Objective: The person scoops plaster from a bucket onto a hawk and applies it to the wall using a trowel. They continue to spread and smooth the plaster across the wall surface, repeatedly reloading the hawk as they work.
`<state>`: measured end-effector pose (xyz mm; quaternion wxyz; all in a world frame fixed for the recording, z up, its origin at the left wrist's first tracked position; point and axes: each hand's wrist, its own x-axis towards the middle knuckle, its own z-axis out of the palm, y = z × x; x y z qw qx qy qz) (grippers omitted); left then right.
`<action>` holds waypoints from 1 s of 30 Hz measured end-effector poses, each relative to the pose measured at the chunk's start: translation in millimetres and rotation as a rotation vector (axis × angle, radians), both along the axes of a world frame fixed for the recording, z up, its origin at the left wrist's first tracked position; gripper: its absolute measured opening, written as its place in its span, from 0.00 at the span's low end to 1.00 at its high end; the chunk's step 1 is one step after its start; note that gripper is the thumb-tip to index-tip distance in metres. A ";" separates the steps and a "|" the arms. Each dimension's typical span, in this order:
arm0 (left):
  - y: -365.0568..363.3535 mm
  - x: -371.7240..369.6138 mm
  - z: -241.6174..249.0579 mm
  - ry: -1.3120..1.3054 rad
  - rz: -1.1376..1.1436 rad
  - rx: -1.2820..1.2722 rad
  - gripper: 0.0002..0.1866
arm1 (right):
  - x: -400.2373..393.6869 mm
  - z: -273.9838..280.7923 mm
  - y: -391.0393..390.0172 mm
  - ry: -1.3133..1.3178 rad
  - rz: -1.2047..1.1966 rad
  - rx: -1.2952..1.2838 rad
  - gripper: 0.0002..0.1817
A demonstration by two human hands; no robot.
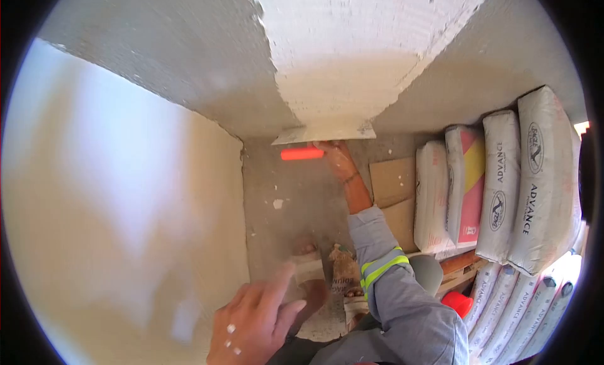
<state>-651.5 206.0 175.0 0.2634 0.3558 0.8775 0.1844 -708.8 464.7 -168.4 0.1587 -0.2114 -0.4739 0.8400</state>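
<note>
My right hand [336,160] is closed on a wide plastering trowel at the right end of its orange handle [302,153]. The trowel's blade [324,132] lies against the foot of a fresh, pale plaster strip [340,57] on the grey wall. Low in the view, my left hand [255,318] hangs open, with its index finger stretched out and its thumb apart. White blobs of plaster stick to the back of it. Nothing shows in that hand.
Stacked cement bags [497,195] line the right side. A smooth pale wall [126,208] stands on the left. Cardboard [393,182] and a white plaster lump [277,203] lie on the floor. Below are my feet and an orange-red object [458,304].
</note>
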 end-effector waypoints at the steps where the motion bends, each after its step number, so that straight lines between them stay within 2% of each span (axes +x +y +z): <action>1: 2.2 -2.6 -6.7 -0.004 0.011 0.015 0.24 | -4.1 10.7 2.8 0.002 0.017 0.000 0.08; 3: 7.4 -10.3 -29.3 -0.035 0.024 0.043 0.21 | -0.7 42.5 6.9 -0.015 0.040 -0.002 0.09; 4: 12.3 -15.0 -44.9 -0.064 0.018 -0.031 0.21 | -1.7 68.5 9.1 0.001 0.020 -0.009 0.10; 7: 24.7 -27.8 -105.0 -0.149 -0.037 -0.226 0.22 | -1.8 187.0 6.2 0.021 0.005 -0.024 0.12; 9: 45.8 -36.1 -120.1 -0.256 -0.050 -0.320 0.22 | -1.7 273.3 -4.0 0.012 0.031 -0.048 0.13; 11: 33.3 -18.0 -158.9 -0.144 -0.136 -0.070 0.21 | -9.8 344.6 -13.5 0.046 0.026 -0.082 0.13; 12: 28.1 -5.7 -157.0 -0.092 -0.170 0.056 0.21 | -13.3 377.5 -17.0 0.057 0.031 -0.099 0.13; 15: 14.6 10.8 -57.7 -0.338 0.089 0.017 0.21 | -19.3 473.0 -34.6 0.124 -0.061 -0.083 0.13; 17: -6.3 14.8 -10.2 -0.366 0.170 0.050 0.21 | -20.3 521.8 -37.2 0.196 -0.084 -0.050 0.13; 21: -42.1 13.5 66.0 -0.353 0.261 0.227 0.21 | -22.0 647.1 -34.5 0.256 -0.105 -0.043 0.13; 23: -60.6 22.1 107.4 -0.404 0.282 0.191 0.20 | -21.4 712.2 -29.9 0.296 -0.091 0.032 0.13; 27: -83.7 41.1 179.0 -0.733 0.511 0.163 0.19 | -17.3 855.2 -21.3 0.355 -0.092 0.139 0.15; 30: -93.4 52.6 236.5 -0.813 0.628 0.105 0.19 | -17.8 951.3 -10.8 0.409 -0.133 0.385 0.16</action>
